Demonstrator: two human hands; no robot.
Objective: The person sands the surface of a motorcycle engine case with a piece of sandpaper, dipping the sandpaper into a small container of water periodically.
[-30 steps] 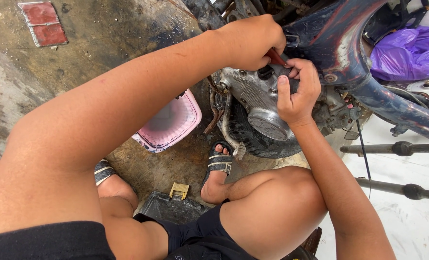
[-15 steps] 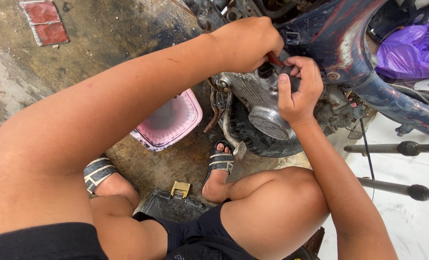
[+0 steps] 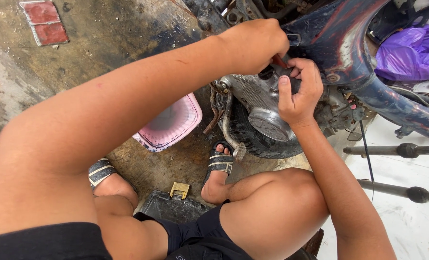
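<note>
Down low on the dirty ground, a person squatted beside an old dark blue motorbike frame (image 3: 339, 43). Both hands were up at the grey metal engine (image 3: 257, 103).

The left hand (image 3: 253, 43) was closed in a tight fist around a small tool with a red handle (image 3: 278, 60). Only a tiny bit of red showed, so I could not tell what kind of tool it was. The right hand (image 3: 298, 91) was curled just under it. Its fingers (image 3: 305, 72) wrapped around a dark part on top of the engine, and the thumb pressed flat on the side. The two hands were touching.

A pink plastic basket (image 3: 168, 126) lay on the ground beside the engine, near the person's sandalled foot (image 3: 219, 161). A small brass padlock (image 3: 179, 189) sat on the edge of a black box (image 3: 168, 207). A purple plastic bag (image 3: 409, 53) was tucked behind the frame. Two grey metal rods (image 3: 397, 150) lay across the white floor on the right.

The hands were squeezed close together, so I think the tool could slip off and poke the right fingers. A small loose part might also drop and roll under the engine, where it would be hard to find.
</note>
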